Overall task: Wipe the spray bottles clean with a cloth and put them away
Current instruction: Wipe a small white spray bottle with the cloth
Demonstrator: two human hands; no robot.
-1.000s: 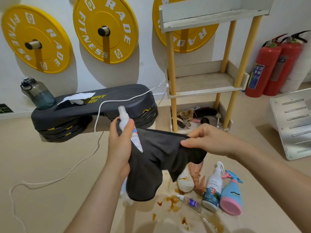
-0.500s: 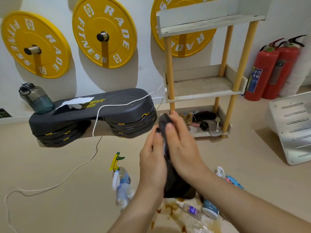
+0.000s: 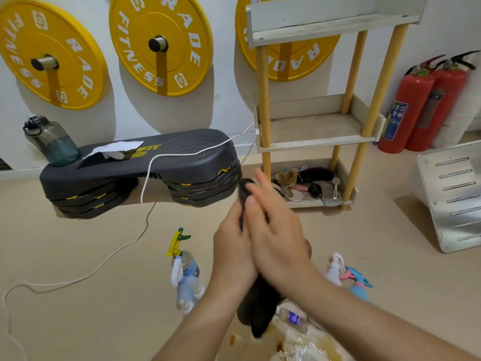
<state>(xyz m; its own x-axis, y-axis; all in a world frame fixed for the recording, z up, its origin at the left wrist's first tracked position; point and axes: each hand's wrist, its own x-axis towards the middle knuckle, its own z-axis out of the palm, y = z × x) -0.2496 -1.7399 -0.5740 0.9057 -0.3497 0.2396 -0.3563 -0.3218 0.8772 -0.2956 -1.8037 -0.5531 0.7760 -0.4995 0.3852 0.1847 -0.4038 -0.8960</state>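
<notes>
At the far left a smoky water jug [image 3: 52,142] stands on the end of a dark step platform [image 3: 145,162]. A white cord [image 3: 147,175] drapes over the platform and trails away across the floor [image 3: 78,243]. Yellow weight plates [image 3: 158,45] hang on the wall above.

Nearer you, two spray bottles stand close together on the floor just left of your forearm: a clear bottle with a yellow-and-green trigger [image 3: 179,239] and, in front of it, a pale bottle with a white trigger [image 3: 187,290].

In the middle, your left grip [image 3: 234,254] is curled round a dark cloth [image 3: 257,308], fingers bent in against it. Your right grip [image 3: 276,235] lies against the other side with its fingers straight, pressing the cloth flat-handed. The cloth pokes out above your fingertips and hangs down below your wrists. Whatever is wrapped inside it is hidden.

Under your right forearm a small clear bottle [image 3: 292,316] lies on its side beside brown stains [image 3: 281,346]. Just past the arm stand a white spray bottle [image 3: 334,269] and a blue spray bottle with a pink trigger [image 3: 360,286], side by side.

Behind them a shelf rack [image 3: 312,131] with yellow posts holds clutter on its bottom tier. Right of it, two red fire extinguishers [image 3: 416,105] stand at the wall, and a white slotted panel [image 3: 453,194] lies tilted on the floor.
</notes>
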